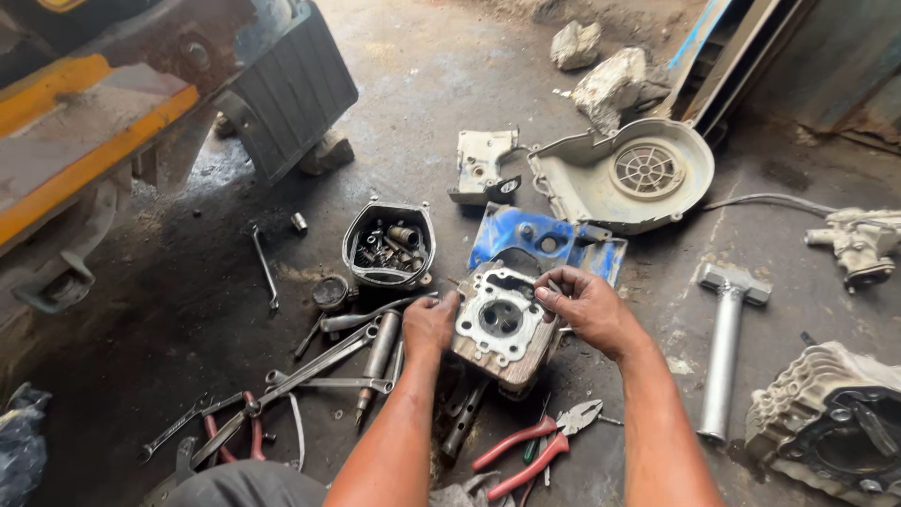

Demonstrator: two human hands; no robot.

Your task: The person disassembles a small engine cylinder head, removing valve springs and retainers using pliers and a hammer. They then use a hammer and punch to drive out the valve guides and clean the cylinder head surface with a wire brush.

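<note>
Head view: at the centre of the frame a blocky cast-metal engine cylinder head (502, 324) sits on the oil-dark concrete floor (188, 310), its pale gasket face turned up, with a round bore in the middle and rusty brown fins along its lower edge. The left hand (430, 324) grips its 9 o'clock side, fingers curled closed against the casting. The right hand (587, 305) rests on its 2 o'clock corner, fingertips (544, 293) pinched together on the gasket edge; whether they hold a small part there cannot be told.

Just beyond the head at 12 o'clock lies a chipped blue-painted sheet-metal cover (544, 239). At 11 o'clock stands a black metal pan (388, 246) filled with greasy bolts and bushings. Farther off at 1 o'clock lies a grey plastic fan shroud (624, 174) with a round grille, dusty and smooth.

At 8 o'clock a scatter of long steel spanners (319, 366) lies crossed on the floor, dull and oily. At 6 o'clock, red-handled pliers (535, 446) lie near the head. At 3 o'clock, well apart, a silver metal hammer (725, 352) lies with its head away from the person. At 4 o'clock, at the frame's edge, sits a finned grey aluminium engine cylinder (831, 422)
</note>
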